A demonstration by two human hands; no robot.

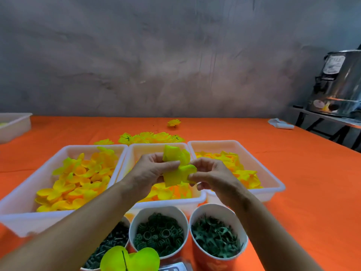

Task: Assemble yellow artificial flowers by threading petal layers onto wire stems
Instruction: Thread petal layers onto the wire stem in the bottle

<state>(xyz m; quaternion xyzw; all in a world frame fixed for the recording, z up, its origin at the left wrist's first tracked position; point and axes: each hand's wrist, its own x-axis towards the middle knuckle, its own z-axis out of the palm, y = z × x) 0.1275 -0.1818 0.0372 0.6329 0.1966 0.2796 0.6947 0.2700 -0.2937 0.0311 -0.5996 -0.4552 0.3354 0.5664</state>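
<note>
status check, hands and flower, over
Left hand and right hand both pinching yellow petal layers. Held above middle tray. Nothing in the way.

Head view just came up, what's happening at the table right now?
A person holds a yellow petal piece between both hands, left hand and right hand, above the middle tray. Three white trays hold loose petals; three cups in front hold green parts. Finished flowers lie behind the trays.

Orange tablecloth (293, 173) covered the whole table. Steel urn (340, 83) w/ a label sat on a side stand (332, 119) at far right. Crumpled pale cloth (280, 123) lay nr the table's right edge. Grey, streaked wall (156, 55) behind.
</note>
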